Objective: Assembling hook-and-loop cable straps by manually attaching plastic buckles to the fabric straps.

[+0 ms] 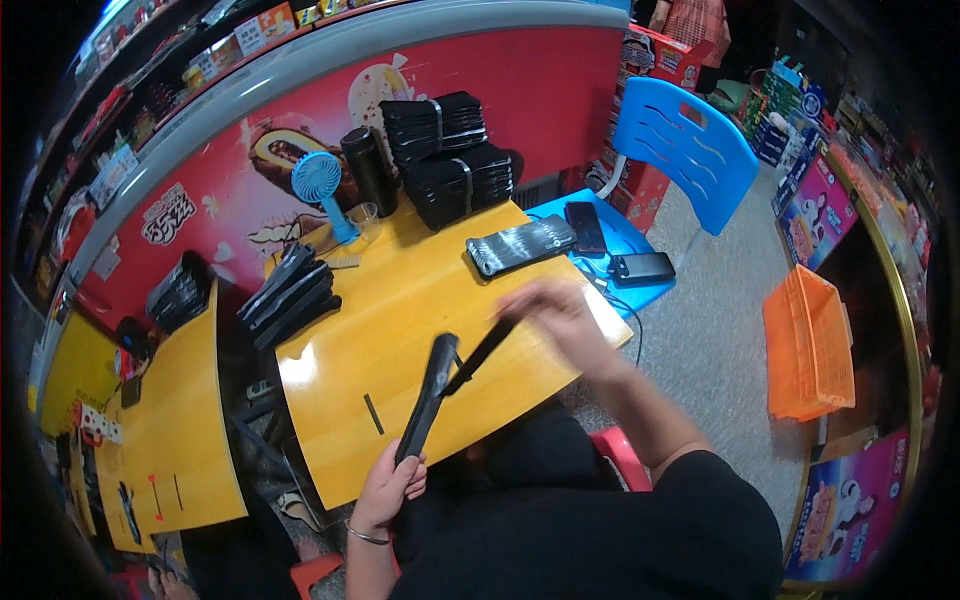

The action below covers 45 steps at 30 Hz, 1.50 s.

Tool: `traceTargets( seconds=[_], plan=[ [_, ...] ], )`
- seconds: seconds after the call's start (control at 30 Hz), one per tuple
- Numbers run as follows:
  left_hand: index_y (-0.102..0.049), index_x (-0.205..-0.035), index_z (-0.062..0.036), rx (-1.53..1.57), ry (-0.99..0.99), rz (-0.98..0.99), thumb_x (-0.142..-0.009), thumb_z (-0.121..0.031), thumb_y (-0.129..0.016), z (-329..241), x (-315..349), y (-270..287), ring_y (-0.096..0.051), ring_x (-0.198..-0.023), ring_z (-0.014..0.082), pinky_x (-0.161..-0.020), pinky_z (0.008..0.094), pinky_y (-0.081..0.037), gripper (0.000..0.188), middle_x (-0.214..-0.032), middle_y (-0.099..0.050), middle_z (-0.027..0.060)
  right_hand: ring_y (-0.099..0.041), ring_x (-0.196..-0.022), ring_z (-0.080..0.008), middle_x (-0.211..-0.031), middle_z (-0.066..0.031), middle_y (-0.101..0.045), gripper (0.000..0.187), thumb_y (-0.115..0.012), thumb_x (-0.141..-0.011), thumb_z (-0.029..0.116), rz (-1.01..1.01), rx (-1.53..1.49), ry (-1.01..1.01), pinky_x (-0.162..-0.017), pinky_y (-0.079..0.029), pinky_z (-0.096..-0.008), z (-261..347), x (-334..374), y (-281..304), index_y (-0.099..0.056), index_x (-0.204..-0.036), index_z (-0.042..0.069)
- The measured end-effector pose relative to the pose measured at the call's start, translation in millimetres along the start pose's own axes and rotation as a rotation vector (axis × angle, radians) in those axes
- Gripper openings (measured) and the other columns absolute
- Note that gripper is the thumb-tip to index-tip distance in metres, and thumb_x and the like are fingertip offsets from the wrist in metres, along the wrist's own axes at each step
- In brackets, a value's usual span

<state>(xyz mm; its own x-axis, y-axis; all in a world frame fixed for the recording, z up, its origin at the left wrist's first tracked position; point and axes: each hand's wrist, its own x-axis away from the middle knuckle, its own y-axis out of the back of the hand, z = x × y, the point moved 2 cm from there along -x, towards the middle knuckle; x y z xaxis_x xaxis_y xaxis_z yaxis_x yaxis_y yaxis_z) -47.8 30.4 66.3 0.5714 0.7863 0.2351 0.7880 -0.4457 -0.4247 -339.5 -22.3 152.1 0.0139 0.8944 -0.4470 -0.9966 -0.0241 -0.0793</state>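
My left hand [388, 485], with a bracelet on its wrist, is closed around the lower end of a long, narrow, folded black bundle [431, 398]. The bundle points up and away over the near part of the yellow table [330, 440]. My right hand [560, 315], slightly blurred, pinches the upper end of a thin black strip [487, 350]. That strip slants down to the bundle and meets it about halfway along. Whether the two are one piece I cannot tell. A short dark strip [373, 414] lies on the table left of the bundle.
Banded black stacks [455, 185], a black cylinder [369, 170], a blue fan [322, 190], a clear cup [364, 218], loose black bundles [290, 297] and a streaked pack [520, 246] stand beyond. Phones [586, 228] rest on a blue chair [685, 145]. Another person's hands [170, 583] show lower left.
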Motion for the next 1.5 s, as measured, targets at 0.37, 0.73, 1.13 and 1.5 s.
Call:
traceTargets(
  seconds=[0.37,0.73,1.13,1.5],
  plan=[
    [-0.045,-0.102,-0.0040,0.238,-0.044,-0.175,-0.098,-0.036,-0.035,-1,34,47,-0.037,-0.054,0.0096,-0.047,0.0212,-0.030,0.034,-0.066,-0.039,0.0004,-0.043,-0.060,-0.0021,-0.090,-0.0061,-0.068,0.018,-0.055,-0.091,0.010,-0.422,0.629,0.241,-0.053,-0.031,-0.0182,135,37,144,-0.065,-0.105,0.004],
    [-0.045,-0.106,-0.0043,0.446,-0.423,-0.285,-0.098,-0.030,-0.032,-8,9,29,-0.046,-0.056,0.0122,-0.041,0.0184,-0.031,0.030,-0.074,-0.047,0.0050,-0.065,-0.068,-0.0108,-0.076,-0.0057,-0.069,0.014,-0.065,-0.084,0.013,0.078,0.717,0.248,-0.055,-0.046,-0.0231,-6,-109,-33,-0.069,-0.096,0.007],
    [-0.045,-0.113,-0.0025,0.361,-0.460,-0.425,-0.099,-0.027,-0.032,5,4,35,-0.058,-0.064,0.0162,-0.044,0.0203,-0.038,0.031,-0.080,-0.057,0.0091,-0.063,-0.066,-0.0258,-0.066,-0.0072,-0.063,0.014,-0.067,-0.076,0.029,0.303,1.363,0.111,-0.057,-0.049,-0.0389,-188,-81,-7,-0.067,-0.078,0.016],
    [-0.043,-0.118,-0.0010,0.261,-0.378,-0.367,-0.099,-0.024,-0.034,-8,-18,7,-0.061,-0.070,0.0176,-0.043,0.0192,-0.040,0.031,-0.091,-0.058,0.0126,-0.064,-0.077,-0.0266,-0.079,-0.0083,-0.065,0.041,-0.070,-0.070,0.048,0.261,1.330,0.094,-0.065,-0.050,-0.0380,-177,-65,-3,-0.063,-0.088,0.011]
  ],
)
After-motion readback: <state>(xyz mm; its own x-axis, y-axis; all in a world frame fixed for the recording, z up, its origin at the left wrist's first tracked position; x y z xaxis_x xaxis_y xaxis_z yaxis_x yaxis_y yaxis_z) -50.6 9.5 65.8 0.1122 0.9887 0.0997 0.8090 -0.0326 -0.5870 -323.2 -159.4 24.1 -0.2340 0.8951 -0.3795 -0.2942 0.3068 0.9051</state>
